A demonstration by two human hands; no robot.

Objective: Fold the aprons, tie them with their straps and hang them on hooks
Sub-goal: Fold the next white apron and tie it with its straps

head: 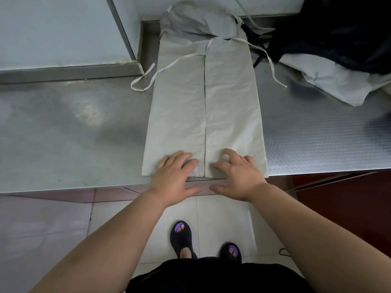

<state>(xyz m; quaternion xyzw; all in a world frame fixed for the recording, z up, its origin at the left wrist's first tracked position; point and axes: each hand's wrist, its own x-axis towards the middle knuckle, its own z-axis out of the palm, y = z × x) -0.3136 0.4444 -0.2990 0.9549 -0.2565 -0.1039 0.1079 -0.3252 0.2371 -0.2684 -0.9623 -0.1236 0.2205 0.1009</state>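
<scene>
Apron (205,106) lengthwise away, straps (179,58) farthest; left hand (175,174), right hand (237,174) spread flat on near hem.

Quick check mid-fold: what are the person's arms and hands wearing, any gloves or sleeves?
Nothing: the left hand and right hand are bare, without gloves, rings or a watch; the left forearm and right forearm are uncovered, no sleeve in view.

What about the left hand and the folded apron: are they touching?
Touching. In the head view the left hand lays its straight fingers flat on the near edge of the folded apron; no gap shows.
</scene>
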